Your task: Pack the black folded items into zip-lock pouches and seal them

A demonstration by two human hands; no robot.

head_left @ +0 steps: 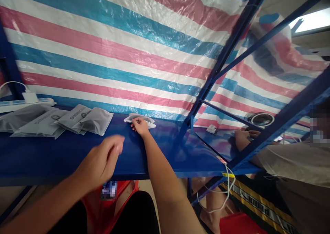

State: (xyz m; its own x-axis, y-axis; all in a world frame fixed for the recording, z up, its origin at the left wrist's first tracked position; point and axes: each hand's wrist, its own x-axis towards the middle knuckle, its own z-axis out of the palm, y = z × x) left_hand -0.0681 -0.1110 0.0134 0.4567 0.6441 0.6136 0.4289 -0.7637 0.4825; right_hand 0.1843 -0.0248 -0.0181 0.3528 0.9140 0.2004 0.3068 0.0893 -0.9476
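My right hand reaches to the back of the blue shelf and pinches a small translucent white plastic bag lying near the striped sheet. What is inside that bag I cannot make out. Closer to me, my left hand hovers over the shelf's front part, slightly blurred, its fingers curled in with nothing visible in them. To its upper left lie several frosted zip bags with dark printed lettering, partly overlapping.
A white power strip with a plugged-in charger sits at the back left. Blue metal posts divide the bench on the right, where another person's hands rest near a round device. White cables hang from the shelf's edge.
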